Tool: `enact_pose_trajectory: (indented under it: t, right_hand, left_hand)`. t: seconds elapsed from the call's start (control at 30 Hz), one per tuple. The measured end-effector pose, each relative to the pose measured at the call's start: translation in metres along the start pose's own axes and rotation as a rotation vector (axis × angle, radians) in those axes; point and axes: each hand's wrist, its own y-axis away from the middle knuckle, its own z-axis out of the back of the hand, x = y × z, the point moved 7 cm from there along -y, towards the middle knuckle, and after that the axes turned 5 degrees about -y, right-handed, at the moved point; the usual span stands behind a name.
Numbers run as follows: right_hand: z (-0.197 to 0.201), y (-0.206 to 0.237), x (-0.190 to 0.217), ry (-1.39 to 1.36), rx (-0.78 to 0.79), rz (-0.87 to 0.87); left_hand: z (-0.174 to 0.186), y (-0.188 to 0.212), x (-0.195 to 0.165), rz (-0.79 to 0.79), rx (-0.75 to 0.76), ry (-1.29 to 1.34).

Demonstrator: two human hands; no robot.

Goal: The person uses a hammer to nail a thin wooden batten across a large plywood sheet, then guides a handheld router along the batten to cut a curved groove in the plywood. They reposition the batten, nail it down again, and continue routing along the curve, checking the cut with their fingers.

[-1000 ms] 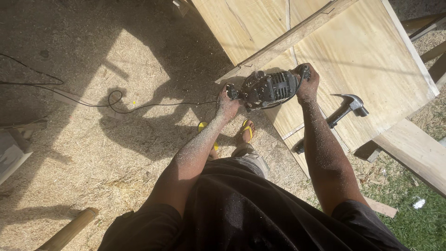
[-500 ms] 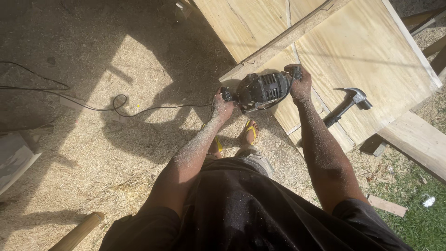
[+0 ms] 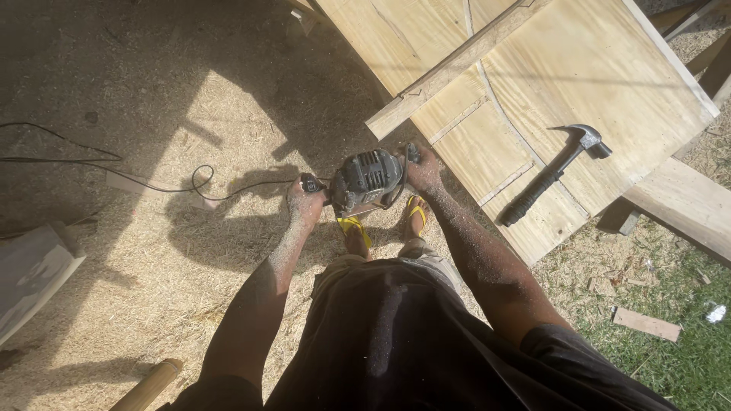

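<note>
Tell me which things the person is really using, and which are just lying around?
In use:
- power tool, gripped by left hand and right hand
- its black cord, trailing over the sawdust
- plywood sheet, at the tool's edge

Lying about:
- hammer, resting on the plywood
- wood offcut on the grass
- bamboo pole

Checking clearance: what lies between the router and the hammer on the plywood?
In the head view, the right hand grips the router; past it, bare plywood with a pencilled curve runs to the hammer.
</note>
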Motion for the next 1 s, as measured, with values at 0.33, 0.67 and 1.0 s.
enact_pose_trajectory:
  t: [0.33,0.67,1.0]
  right_hand:
    - [0.021,-0.003,-0.039,0.400,0.339,-0.009]
    - [0.196,0.021,-0.012,0.740,-0.580,-0.111]
    - [0.242,0.014,-0.042,0.396,-0.784,-0.529]
  left_hand:
    - [-0.004,0.022,-0.066,-0.727,0.075,-1.186]
    - [0.006,-0.010,-0.058,-0.140,0.120,-1.208]
    - [0.004,-0.018,-0.131,-0.218,-0.051,-1.007]
